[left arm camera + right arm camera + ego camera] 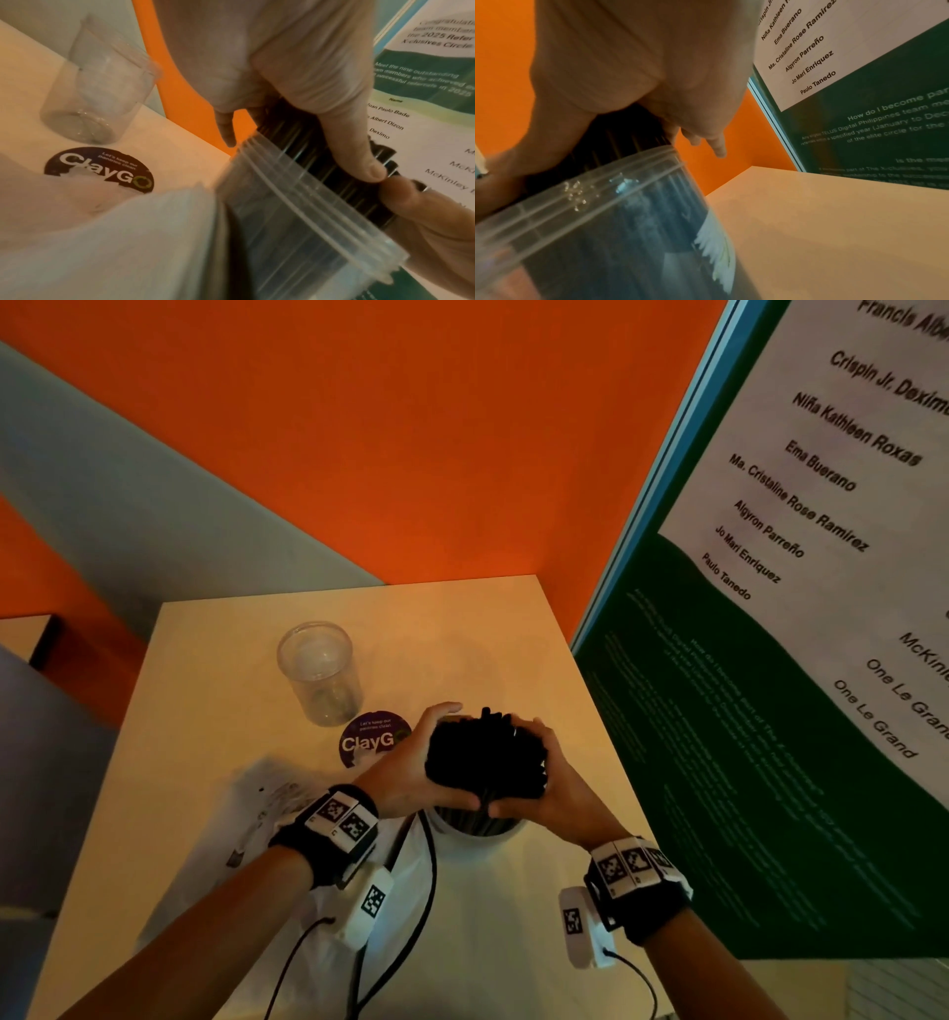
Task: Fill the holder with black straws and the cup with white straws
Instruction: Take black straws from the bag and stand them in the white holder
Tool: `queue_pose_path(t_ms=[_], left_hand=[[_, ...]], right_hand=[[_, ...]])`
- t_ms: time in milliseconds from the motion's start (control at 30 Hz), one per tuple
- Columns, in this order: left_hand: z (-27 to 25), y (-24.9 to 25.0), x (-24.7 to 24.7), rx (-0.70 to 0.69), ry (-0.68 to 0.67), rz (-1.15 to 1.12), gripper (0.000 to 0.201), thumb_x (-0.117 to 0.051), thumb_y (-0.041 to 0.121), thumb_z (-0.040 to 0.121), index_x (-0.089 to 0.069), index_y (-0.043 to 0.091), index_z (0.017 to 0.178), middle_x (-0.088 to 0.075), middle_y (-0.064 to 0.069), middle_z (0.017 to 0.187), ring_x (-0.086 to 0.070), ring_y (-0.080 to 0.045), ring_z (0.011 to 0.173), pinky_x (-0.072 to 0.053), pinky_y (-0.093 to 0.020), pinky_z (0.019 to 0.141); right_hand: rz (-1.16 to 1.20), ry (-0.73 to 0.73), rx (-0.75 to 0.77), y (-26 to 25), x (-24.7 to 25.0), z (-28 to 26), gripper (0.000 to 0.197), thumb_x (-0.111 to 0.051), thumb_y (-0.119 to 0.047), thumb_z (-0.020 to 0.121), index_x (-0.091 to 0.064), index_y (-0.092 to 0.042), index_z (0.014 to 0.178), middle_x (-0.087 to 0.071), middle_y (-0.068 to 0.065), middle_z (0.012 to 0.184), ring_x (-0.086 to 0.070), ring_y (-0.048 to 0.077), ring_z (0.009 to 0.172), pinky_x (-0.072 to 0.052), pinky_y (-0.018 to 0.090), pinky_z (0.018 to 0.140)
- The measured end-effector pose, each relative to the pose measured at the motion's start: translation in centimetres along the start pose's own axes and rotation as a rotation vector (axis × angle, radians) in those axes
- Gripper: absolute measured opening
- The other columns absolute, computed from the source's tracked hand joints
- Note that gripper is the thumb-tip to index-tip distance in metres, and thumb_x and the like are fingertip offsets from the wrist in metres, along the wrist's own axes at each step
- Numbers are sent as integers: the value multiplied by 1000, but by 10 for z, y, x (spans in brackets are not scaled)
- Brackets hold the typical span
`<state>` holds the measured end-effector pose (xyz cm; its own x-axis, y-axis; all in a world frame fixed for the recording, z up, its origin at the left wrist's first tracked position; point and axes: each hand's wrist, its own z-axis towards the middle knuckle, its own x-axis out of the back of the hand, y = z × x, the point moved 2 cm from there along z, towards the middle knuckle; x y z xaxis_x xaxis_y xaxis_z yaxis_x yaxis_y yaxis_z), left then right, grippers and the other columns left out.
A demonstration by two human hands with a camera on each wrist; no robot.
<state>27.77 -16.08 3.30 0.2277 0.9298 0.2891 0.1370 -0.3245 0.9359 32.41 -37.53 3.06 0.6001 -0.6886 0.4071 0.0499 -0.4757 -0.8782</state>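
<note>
A thick bundle of black straws (485, 760) stands in the clear holder (475, 829) near the table's front. My left hand (434, 757) grips the bundle from the left and my right hand (542, 770) from the right, thumbs meeting at the near side just above the holder's rim. The left wrist view shows my left thumb (359, 160) pressed on the straws (321, 158) above the ribbed rim of the holder (295, 213). The clear cup (318, 672) stands upright behind and to the left, with nothing in it. I cannot make out any white straws.
A round purple sticker (372, 744) lies on the table (513, 629) between cup and holder. Crumpled white wrapping (267, 793) lies at the left. A green and white poster (770, 660) stands along the right edge, an orange wall behind. Wrist cables hang over the front.
</note>
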Motion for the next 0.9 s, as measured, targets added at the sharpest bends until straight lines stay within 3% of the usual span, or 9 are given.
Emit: queue_pose_path(t_ms=[33, 100, 200, 300, 433, 567, 633, 800, 900], left_hand=[[1, -1, 1, -1, -7, -1, 112, -92, 36, 55, -18, 54, 136, -39, 19, 136, -43, 13, 119, -45, -16, 98], [2, -4, -1, 14, -31, -26, 123, -94, 31, 52, -12, 48, 142, -33, 17, 141, -38, 8, 125, -41, -10, 94], [5, -4, -9, 0, -79, -30, 127, -93, 22, 52, -8, 47, 142, -33, 24, 137, -34, 18, 122, -40, -3, 89], [9, -1, -11, -6, -72, -14, 118, -93, 25, 52, -18, 45, 140, -42, 30, 132, -38, 18, 121, -40, -6, 93], [9, -3, 5, 33, 11, -37, 93, -93, 31, 56, -37, 51, 127, -54, 20, 125, -50, 2, 119, -48, -22, 96], [11, -1, 6, 55, -37, 10, 101, -92, 39, 54, -26, 64, 125, -43, 28, 131, -43, 13, 120, -44, -10, 92], [12, 1, 2, 46, -41, 15, 102, -92, 42, 51, -26, 63, 126, -47, 32, 127, -44, 17, 117, -43, -7, 90], [10, 0, 5, 56, 8, -13, 90, -91, 42, 55, -37, 53, 126, -57, 25, 120, -52, 8, 115, -49, -23, 96], [8, 0, 8, 62, 10, -4, 97, -89, 38, 60, -30, 51, 135, -48, 22, 134, -46, 2, 124, -45, -24, 100]], right_hand=[[38, -6, 1, 1, 0, 1, 113, -88, -43, 58, -14, -44, 144, -21, -33, 144, -26, 8, 141, -38, 20, 105], [81, -39, -12, 4, -1, 3, 121, -88, -45, 56, -7, -44, 147, -17, -23, 153, -21, 8, 144, -35, 33, 113], [51, -82, -24, 6, -5, 10, 122, -88, -46, 55, -5, -52, 144, -9, -8, 160, -8, 16, 149, -28, 49, 116], [-8, -103, -38, 5, -6, 17, 125, -87, -55, 48, 4, -68, 133, 2, -11, 161, -2, 12, 149, -22, 48, 119], [38, -39, -44, 9, 3, 19, 121, -85, -60, 49, -8, -59, 142, -3, -12, 161, -6, 9, 148, -20, 44, 120], [47, -96, -63, 10, 0, 22, 119, -88, -47, 54, -8, -57, 142, -8, -5, 160, -12, 21, 148, -30, 51, 115], [20, -119, -72, 12, -3, 24, 125, -88, -45, 57, -1, -50, 146, -1, -6, 161, -7, 19, 149, -27, 50, 117], [44, -66, -58, 11, 1, 26, 124, -87, -48, 58, -3, -45, 149, -4, -7, 161, -9, 14, 148, -23, 47, 119], [29, -60, -54, 11, 4, 28, 112, -85, -46, 62, -10, -50, 145, -6, -8, 160, -6, 16, 149, -22, 49, 119]])
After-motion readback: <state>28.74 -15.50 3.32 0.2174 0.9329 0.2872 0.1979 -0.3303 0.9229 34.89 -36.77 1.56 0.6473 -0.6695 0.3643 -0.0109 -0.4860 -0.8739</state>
